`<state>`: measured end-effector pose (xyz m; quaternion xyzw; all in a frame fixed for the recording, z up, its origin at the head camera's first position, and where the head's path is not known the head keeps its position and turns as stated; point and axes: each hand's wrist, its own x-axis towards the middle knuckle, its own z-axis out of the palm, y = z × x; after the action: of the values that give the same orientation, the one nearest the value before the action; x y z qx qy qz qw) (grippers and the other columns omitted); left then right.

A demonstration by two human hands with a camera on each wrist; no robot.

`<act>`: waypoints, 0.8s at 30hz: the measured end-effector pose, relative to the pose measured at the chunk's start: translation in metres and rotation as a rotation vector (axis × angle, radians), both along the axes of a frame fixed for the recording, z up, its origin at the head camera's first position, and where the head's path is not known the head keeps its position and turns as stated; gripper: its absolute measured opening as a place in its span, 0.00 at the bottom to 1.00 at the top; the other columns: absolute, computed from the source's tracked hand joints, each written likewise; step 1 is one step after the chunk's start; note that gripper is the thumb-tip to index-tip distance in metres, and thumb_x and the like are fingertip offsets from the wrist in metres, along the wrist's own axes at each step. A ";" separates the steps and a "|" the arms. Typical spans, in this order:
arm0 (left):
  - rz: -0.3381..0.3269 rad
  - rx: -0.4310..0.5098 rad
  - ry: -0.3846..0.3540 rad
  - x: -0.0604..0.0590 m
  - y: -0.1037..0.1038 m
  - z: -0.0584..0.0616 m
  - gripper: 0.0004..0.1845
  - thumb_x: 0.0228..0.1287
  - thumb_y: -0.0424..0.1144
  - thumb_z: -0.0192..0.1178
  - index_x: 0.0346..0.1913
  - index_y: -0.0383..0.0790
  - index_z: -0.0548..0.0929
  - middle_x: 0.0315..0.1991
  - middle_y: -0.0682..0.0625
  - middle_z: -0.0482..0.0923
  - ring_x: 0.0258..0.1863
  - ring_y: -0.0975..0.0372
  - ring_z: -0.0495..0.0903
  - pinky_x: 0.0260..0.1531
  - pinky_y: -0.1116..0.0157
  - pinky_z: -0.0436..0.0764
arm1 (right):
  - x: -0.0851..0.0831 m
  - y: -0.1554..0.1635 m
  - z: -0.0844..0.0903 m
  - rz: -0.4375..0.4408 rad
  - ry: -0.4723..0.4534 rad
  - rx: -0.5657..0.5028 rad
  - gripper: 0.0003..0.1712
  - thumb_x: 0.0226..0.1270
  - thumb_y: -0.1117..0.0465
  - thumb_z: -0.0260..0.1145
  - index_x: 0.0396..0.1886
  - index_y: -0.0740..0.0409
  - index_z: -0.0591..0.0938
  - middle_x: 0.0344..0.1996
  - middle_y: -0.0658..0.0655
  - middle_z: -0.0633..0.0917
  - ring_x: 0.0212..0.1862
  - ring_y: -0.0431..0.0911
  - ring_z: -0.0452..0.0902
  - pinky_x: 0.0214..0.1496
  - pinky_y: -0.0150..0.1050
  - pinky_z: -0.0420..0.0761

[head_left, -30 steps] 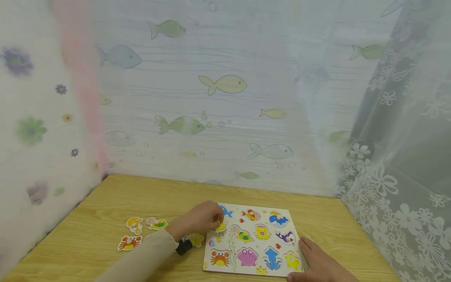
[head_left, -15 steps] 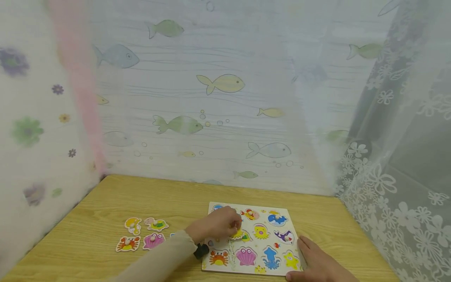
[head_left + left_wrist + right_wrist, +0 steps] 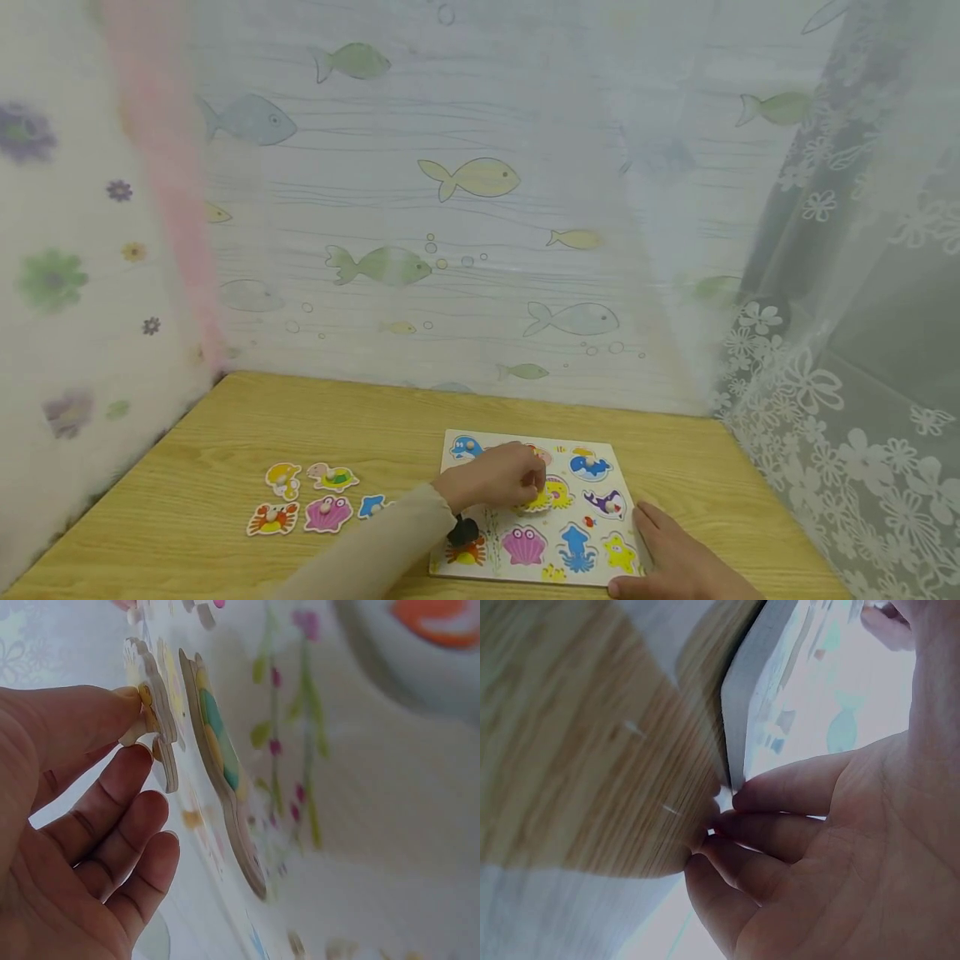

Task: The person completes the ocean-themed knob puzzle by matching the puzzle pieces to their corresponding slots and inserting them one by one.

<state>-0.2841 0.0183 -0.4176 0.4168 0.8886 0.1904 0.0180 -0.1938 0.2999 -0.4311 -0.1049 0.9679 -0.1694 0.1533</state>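
Puzzle board (image 3: 600, 575) lies flat on the tabletop (image 3: 225, 433), near the front edge. Right hand (image 3: 675, 558), fingers extended, steadies its right border. Left hand (image 3: 498, 479), grip closed on a peg, holds a yellow piece (image 3: 542, 500) just above the board's middle row. Beside it, five loose pieces (image 3: 327, 514) rest on the wood to the left. Judged from this layout, removal appears roughly half complete, though refilling cannot be ruled out. Fish-patterned curtain (image 3: 465, 179) hangs behind.
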 end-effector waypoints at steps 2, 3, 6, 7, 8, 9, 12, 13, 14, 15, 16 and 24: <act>-0.001 -0.005 -0.008 -0.002 0.005 0.000 0.04 0.59 0.35 0.63 0.31 0.50 0.82 0.24 0.61 0.70 0.26 0.69 0.67 0.28 0.73 0.69 | 0.000 0.000 0.000 0.007 0.003 -0.007 0.66 0.47 0.29 0.67 0.70 0.75 0.56 0.68 0.72 0.58 0.67 0.67 0.57 0.61 0.65 0.62; -0.003 -0.005 -0.016 -0.003 0.007 -0.001 0.04 0.60 0.35 0.62 0.31 0.50 0.82 0.25 0.61 0.71 0.26 0.69 0.68 0.29 0.73 0.69 | 0.000 0.000 0.000 0.010 0.003 -0.013 0.66 0.48 0.29 0.67 0.70 0.75 0.56 0.68 0.72 0.58 0.67 0.67 0.56 0.61 0.65 0.62; 0.001 -0.007 -0.040 -0.005 0.014 -0.001 0.04 0.61 0.35 0.62 0.32 0.49 0.82 0.26 0.62 0.72 0.26 0.69 0.69 0.29 0.73 0.71 | 0.000 0.001 0.000 0.028 0.010 -0.035 0.65 0.49 0.30 0.67 0.70 0.75 0.55 0.68 0.73 0.57 0.67 0.67 0.56 0.61 0.64 0.62; 0.006 -0.009 -0.045 -0.006 0.016 0.000 0.04 0.61 0.35 0.62 0.33 0.49 0.83 0.27 0.62 0.73 0.27 0.69 0.69 0.29 0.73 0.71 | 0.000 0.002 0.000 0.032 0.013 -0.040 0.65 0.49 0.31 0.67 0.70 0.76 0.55 0.68 0.73 0.57 0.67 0.68 0.55 0.61 0.64 0.61; 0.015 -0.014 -0.047 -0.006 0.019 0.000 0.04 0.61 0.35 0.62 0.33 0.50 0.83 0.27 0.62 0.73 0.27 0.69 0.69 0.29 0.73 0.71 | 0.001 0.002 0.000 0.031 0.014 -0.043 0.65 0.49 0.31 0.67 0.70 0.76 0.55 0.68 0.73 0.57 0.67 0.68 0.56 0.61 0.65 0.62; 0.024 -0.020 -0.051 -0.007 0.022 0.001 0.04 0.61 0.35 0.62 0.33 0.50 0.83 0.27 0.62 0.73 0.27 0.69 0.70 0.29 0.72 0.72 | 0.001 0.003 0.000 0.033 0.016 -0.045 0.65 0.49 0.31 0.67 0.70 0.76 0.55 0.68 0.73 0.57 0.67 0.67 0.55 0.61 0.64 0.62; 0.046 -0.040 -0.048 -0.007 0.029 0.002 0.03 0.60 0.36 0.63 0.33 0.50 0.83 0.27 0.62 0.73 0.28 0.69 0.70 0.30 0.72 0.72 | 0.002 0.003 0.001 0.029 0.020 -0.041 0.66 0.49 0.30 0.67 0.70 0.76 0.55 0.68 0.73 0.57 0.67 0.67 0.56 0.61 0.64 0.62; 0.051 -0.045 -0.053 -0.007 0.031 0.002 0.03 0.60 0.36 0.63 0.33 0.50 0.83 0.27 0.62 0.73 0.28 0.69 0.70 0.29 0.72 0.72 | 0.002 0.003 0.001 0.029 0.021 -0.036 0.66 0.48 0.30 0.67 0.70 0.76 0.56 0.68 0.73 0.58 0.67 0.67 0.56 0.61 0.64 0.62; 0.053 -0.049 -0.059 -0.007 0.033 0.002 0.03 0.60 0.37 0.63 0.33 0.50 0.83 0.27 0.62 0.73 0.28 0.69 0.70 0.30 0.72 0.72 | 0.002 0.003 0.001 0.028 0.020 -0.035 0.66 0.48 0.30 0.67 0.70 0.76 0.56 0.68 0.73 0.57 0.67 0.67 0.56 0.61 0.64 0.62; 0.054 -0.053 -0.065 -0.007 0.034 0.002 0.03 0.60 0.36 0.63 0.33 0.50 0.83 0.27 0.62 0.73 0.27 0.69 0.70 0.30 0.72 0.71 | 0.002 0.003 0.001 0.031 0.022 -0.032 0.66 0.48 0.30 0.67 0.70 0.76 0.56 0.69 0.73 0.58 0.68 0.67 0.56 0.61 0.64 0.62; 0.054 -0.056 -0.072 -0.008 0.035 0.002 0.03 0.61 0.37 0.63 0.32 0.51 0.82 0.27 0.62 0.73 0.27 0.69 0.70 0.29 0.72 0.71 | 0.002 0.003 0.001 0.034 0.024 -0.028 0.65 0.49 0.30 0.66 0.70 0.76 0.56 0.69 0.72 0.58 0.68 0.66 0.56 0.61 0.64 0.62; 0.092 -0.077 -0.097 -0.009 0.041 -0.002 0.05 0.60 0.38 0.64 0.30 0.52 0.81 0.27 0.61 0.72 0.28 0.68 0.69 0.30 0.71 0.71 | 0.002 0.002 0.002 0.035 0.030 -0.009 0.65 0.49 0.29 0.66 0.70 0.75 0.57 0.69 0.72 0.58 0.67 0.66 0.57 0.61 0.64 0.62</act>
<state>-0.2927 0.0590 -0.4191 0.3646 0.9117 0.1768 0.0683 -0.1923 0.3020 -0.4294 -0.1252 0.9673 -0.1694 0.1413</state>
